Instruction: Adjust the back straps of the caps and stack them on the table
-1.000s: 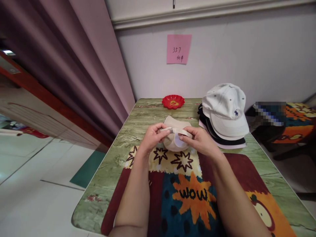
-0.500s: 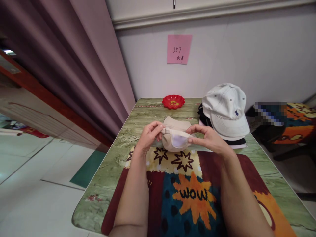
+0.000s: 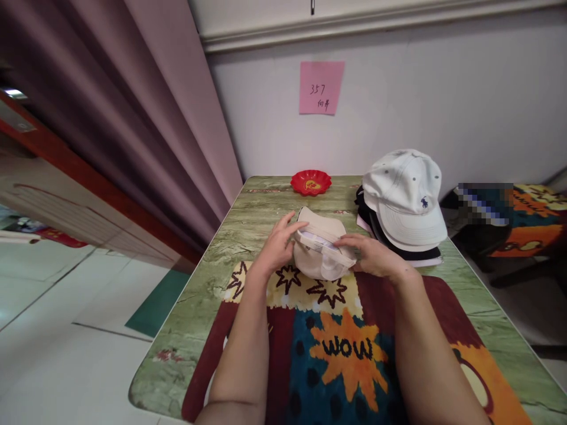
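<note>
A beige baseball cap (image 3: 310,262) is between my hands at the far edge of the patterned mat, its brim (image 3: 319,221) pointing away toward the wall. The crown looks partly folded in, and the back strap and pale lining face up. My left hand (image 3: 278,245) grips the cap's left edge, forefinger lifted and another finger over the rim. On the opposite side my right hand (image 3: 376,252) holds the right edge, its fingers reaching over the strap. The thumbs are mostly hidden.
To the right stands a stack of caps, a white cap (image 3: 410,198) on top and dark ones beneath. A red scalloped dish (image 3: 311,182) sits at the back of the green table (image 3: 177,330). The patterned mat (image 3: 345,348) covers the front. A purple curtain (image 3: 177,88) hangs left.
The cap has turned and tilted, so its strap slants down to the right and more of the crown shows. My left hand has spread its fingers; my right hand has shifted slightly.
</note>
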{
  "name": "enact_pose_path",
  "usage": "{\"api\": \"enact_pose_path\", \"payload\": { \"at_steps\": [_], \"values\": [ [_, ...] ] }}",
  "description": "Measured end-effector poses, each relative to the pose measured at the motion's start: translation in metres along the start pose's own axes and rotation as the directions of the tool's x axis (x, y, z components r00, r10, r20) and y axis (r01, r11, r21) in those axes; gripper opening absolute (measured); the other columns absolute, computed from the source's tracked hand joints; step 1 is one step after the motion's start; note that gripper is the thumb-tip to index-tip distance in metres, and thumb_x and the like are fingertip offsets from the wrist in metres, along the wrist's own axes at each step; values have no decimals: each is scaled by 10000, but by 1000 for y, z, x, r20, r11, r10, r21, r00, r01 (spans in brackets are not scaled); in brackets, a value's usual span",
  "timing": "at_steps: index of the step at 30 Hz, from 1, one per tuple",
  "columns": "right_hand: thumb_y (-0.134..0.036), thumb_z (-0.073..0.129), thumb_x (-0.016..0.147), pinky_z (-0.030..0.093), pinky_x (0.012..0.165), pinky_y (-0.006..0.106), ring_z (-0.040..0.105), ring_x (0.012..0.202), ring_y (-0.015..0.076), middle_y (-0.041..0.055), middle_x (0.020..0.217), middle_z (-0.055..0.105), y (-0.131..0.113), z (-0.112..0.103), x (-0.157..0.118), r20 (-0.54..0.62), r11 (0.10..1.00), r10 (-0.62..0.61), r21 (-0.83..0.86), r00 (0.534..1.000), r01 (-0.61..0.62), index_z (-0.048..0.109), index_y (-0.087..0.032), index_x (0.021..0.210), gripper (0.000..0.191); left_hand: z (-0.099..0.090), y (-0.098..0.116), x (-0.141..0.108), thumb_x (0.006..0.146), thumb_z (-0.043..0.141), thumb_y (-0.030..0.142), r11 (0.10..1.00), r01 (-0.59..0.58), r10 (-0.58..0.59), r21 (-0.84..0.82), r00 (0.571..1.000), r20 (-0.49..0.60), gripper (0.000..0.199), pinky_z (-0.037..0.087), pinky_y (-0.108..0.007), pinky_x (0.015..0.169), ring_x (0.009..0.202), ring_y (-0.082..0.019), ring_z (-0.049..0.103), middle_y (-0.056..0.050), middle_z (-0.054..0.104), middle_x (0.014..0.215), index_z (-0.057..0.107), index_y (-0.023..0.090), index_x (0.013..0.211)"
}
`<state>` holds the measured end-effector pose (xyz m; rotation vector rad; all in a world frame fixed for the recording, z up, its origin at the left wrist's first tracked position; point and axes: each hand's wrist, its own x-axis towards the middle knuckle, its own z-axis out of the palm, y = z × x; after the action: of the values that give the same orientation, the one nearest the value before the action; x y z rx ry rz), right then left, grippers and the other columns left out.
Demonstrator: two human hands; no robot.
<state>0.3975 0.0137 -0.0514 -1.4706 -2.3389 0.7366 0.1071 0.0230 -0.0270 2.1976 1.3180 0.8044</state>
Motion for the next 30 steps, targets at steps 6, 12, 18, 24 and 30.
{"api": "enact_pose_path", "payload": {
  "at_steps": [6,12,18,24,30],
  "values": [
    [-165,708,804,453,1099,507,651,1227,304,71,1323,695,-1,0,4,-132,1000,7,-26,991,-11,823,-329,998,279,0,10,5,815,626,142,989,-31,20,-141,997,-81,179,344,-518,1205,1399,-307,497,-104,597,1449,765,225,892],
    [-478,751,832,545,952,456,708,1026,287,63,1064,778,-25,-23,-10,-333,755,18,623,943,205,798,-254,894,238,-14,23,-2,758,814,347,755,-9,-171,-656,963,-211,194,535,-346,899,998,-256,691,-76,765,971,776,197,875],
    [-606,817,702,595,879,500,719,1032,348,80,946,786,-48,-22,-16,-320,338,254,914,913,227,748,-258,973,447,-13,34,-6,650,875,447,345,63,-268,-936,963,-34,426,582,-349,804,917,-271,734,-81,775,896,756,169,950],
    [-600,707,794,583,967,548,665,1213,359,94,1097,773,-43,-22,-2,-272,210,330,955,904,211,705,-266,1120,467,7,34,3,747,765,514,92,76,-344,-993,938,40,423,570,-441,964,1187,-346,675,-111,777,1029,729,173,994],
    [-606,665,820,591,947,564,681,1187,354,96,1093,777,-19,-15,11,-244,217,306,959,920,182,711,-259,1105,452,23,35,2,772,726,605,49,89,-338,-995,939,67,490,563,-461,983,1235,-357,649,-102,777,1053,707,200,1046]
  ]
}}
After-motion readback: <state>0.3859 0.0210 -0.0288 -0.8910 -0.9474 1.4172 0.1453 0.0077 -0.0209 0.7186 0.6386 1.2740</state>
